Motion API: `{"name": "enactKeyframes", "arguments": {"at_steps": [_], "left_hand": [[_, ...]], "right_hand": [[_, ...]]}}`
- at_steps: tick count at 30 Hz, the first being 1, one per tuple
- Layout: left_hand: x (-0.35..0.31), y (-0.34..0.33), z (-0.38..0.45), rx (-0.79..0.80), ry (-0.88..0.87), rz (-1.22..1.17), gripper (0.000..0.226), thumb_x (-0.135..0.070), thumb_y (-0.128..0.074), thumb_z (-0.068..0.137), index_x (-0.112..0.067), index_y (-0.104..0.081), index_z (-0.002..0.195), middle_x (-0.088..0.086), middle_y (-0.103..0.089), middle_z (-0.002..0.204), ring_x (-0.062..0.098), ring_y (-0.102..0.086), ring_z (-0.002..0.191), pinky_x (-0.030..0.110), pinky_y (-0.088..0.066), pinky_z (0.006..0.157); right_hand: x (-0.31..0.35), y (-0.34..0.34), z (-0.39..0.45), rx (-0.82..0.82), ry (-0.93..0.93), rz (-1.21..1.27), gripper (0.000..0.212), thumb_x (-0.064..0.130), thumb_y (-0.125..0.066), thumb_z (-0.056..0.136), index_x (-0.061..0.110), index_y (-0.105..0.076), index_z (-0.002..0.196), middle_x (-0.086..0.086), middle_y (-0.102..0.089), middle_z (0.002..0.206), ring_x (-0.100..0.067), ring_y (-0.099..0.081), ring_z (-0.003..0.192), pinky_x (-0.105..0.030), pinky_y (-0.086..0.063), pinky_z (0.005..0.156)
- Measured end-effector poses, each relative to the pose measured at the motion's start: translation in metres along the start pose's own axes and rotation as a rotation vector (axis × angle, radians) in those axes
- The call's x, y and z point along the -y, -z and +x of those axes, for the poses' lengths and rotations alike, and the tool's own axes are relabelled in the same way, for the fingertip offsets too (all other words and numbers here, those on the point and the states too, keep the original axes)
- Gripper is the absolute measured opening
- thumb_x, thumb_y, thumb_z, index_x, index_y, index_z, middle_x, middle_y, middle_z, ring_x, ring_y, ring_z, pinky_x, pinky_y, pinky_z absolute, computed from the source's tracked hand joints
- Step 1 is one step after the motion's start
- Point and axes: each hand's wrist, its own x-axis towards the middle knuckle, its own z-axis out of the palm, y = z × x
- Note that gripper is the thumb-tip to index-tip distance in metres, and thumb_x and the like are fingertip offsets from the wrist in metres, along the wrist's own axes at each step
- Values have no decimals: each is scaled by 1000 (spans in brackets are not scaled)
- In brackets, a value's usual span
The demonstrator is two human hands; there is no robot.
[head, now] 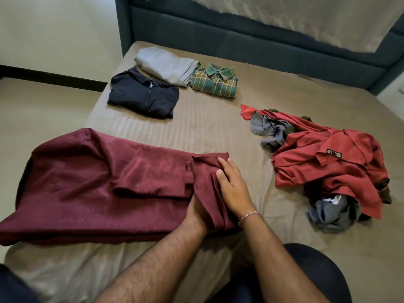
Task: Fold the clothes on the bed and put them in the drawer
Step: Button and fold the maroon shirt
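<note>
A maroon garment (87, 182) lies lengthwise across the near part of the bed (207, 132), partly folded over itself. My right hand (234, 186) rests flat on its right end, fingers straight, pressing the fold down. My left hand (195, 213) reaches in beside it, and its fingers are hidden under a flap of the maroon cloth. Three folded pieces sit at the far left of the bed: a dark navy zip shirt (144, 95), a grey garment (166, 65) and a green plaid shirt (215, 82).
At the right lies an unfolded heap: a red shirt (328, 162), a crumpled grey cloth (269, 130) and another grey piece (332, 213). A dark upholstered headboard (240, 40) stands behind. The bed's left edge drops to a beige floor (43, 106). No drawer is in view.
</note>
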Motion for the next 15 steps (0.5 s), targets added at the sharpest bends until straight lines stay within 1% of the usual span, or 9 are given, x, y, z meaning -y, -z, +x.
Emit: {"name": "enactKeyframes", "arguments": {"at_steps": [1, 2, 4, 6, 7, 9, 12, 14, 15], "left_hand": [[2, 9, -14, -90, -151, -61, 77, -51, -16, 113, -9, 37, 151, 17, 37, 165, 28, 29, 154, 43, 27, 115], [13, 15, -20, -82, -216, -39, 79, -47, -22, 113, -10, 39, 147, 14, 38, 163, 28, 27, 154, 48, 23, 116], [43, 28, -21, -141, -314, 15, 79, -44, -24, 112, -9, 40, 143, 14, 37, 162, 29, 25, 155, 52, 20, 118], [66, 18, -17, -144, -355, 63, 83, -50, -28, 110, -11, 32, 152, 11, 35, 162, 30, 20, 157, 55, 15, 124], [76, 8, -15, -139, -382, 14, 84, -54, -30, 107, -15, 23, 159, 9, 28, 165, 29, 15, 159, 55, 10, 127], [103, -2, -19, -148, -416, -119, 80, -61, -25, 99, -24, -5, 167, 6, -4, 174, 28, -5, 161, 55, 0, 129], [134, -24, -31, -171, -259, -301, 83, -54, -13, 85, -22, -43, 155, 7, -42, 163, 26, -28, 156, 51, -14, 129], [147, -35, -33, -315, -71, -478, 72, -42, -23, 82, -17, -65, 135, 7, -58, 150, 25, -42, 149, 49, -29, 123], [148, -36, -33, -405, 5, -588, 65, -37, -30, 81, -16, -70, 128, 7, -64, 144, 25, -48, 145, 49, -35, 120]], "right_hand": [[3, -6, 1, -37, 4, -40, 50, 39, -47, 109, 29, -43, 158, 5, -24, 170, -6, -18, 156, -25, -13, 126], [4, -12, 3, -61, 6, -57, 52, 41, -46, 109, 29, -40, 159, 4, -21, 172, -9, -16, 157, -29, -13, 128], [10, -23, 4, -90, 8, -94, 55, 43, -45, 108, 28, -36, 160, 2, -15, 173, -14, -12, 159, -36, -12, 130], [20, -38, 4, -106, 12, -206, 55, 46, -42, 108, 31, -34, 161, 1, -9, 174, -17, -8, 160, -43, -9, 130], [23, -48, 3, -94, -1, -272, 56, 49, -39, 108, 33, -33, 161, 2, -7, 174, -17, -5, 160, -47, -7, 129], [27, -69, 2, -49, -42, -413, 58, 53, -33, 107, 35, -28, 162, 1, -2, 175, -18, 1, 160, -54, 0, 128], [27, -90, 2, 14, -67, -590, 64, 55, -28, 105, 31, -21, 164, -2, -1, 175, -23, 8, 160, -62, 6, 125], [29, -95, 2, 36, -71, -652, 66, 53, -29, 104, 28, -19, 164, -4, -4, 175, -27, 8, 160, -66, 7, 123], [31, -95, 2, 54, -68, -657, 66, 52, -30, 104, 28, -20, 164, -3, -4, 174, -28, 8, 160, -68, 8, 122]]}}
